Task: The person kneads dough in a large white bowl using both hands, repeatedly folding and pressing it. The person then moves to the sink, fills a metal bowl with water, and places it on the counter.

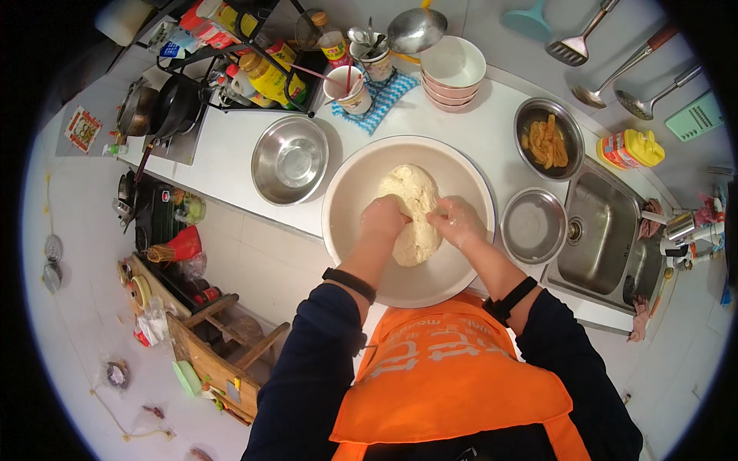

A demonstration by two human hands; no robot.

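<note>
A large cream-coloured basin stands at the counter's front edge, against my orange apron. Inside it lies a long lump of pale dough, rough on top and pinched in at the middle. My left hand grips the dough's left side, its fingers curled and partly hidden by the hand itself. On the opposite side, my right hand has its thumb and fingers on the dough's edge. Bits of dough or flour cling to the right hand.
Left of the basin is a steel bowl. A steel bowl of brown food strips and a shallow steel bowl stand right, beside the sink. Stacked bowls and a utensil cup are behind.
</note>
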